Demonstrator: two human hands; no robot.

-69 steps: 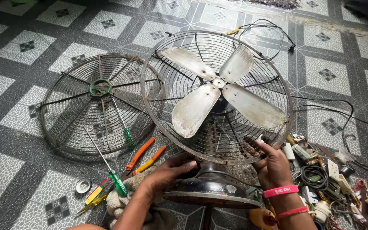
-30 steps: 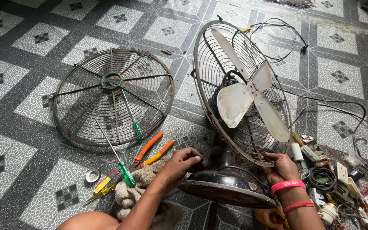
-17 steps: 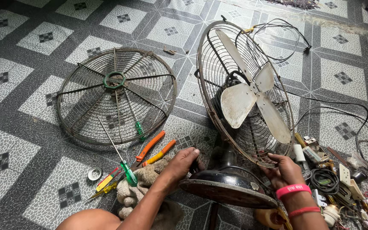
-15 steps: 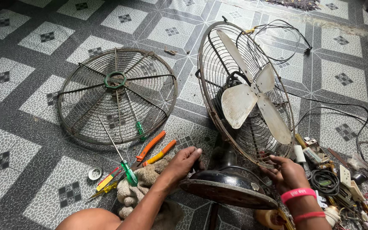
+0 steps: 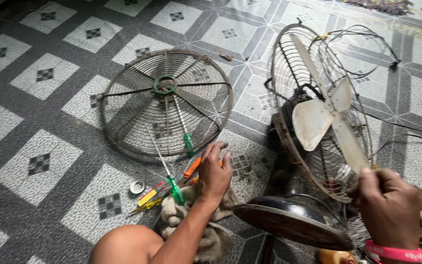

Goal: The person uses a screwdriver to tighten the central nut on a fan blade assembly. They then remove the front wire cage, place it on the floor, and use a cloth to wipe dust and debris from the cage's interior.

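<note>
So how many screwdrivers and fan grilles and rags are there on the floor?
Green-handled screwdrivers: 2
Fan grilles off the fan: 1
Rags: 1
Total: 4
The left hand rests over the orange-handled pliers; the right hand is at the fan.

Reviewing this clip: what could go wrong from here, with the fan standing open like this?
1. The fan blade is bare, its front guard lying on the floor; the right hand at the rear cage's rim might get nicked.
2. The fan stands tilted on its base and may tip.
3. The left hand rests beside the screwdrivers and could get poked.
</note>
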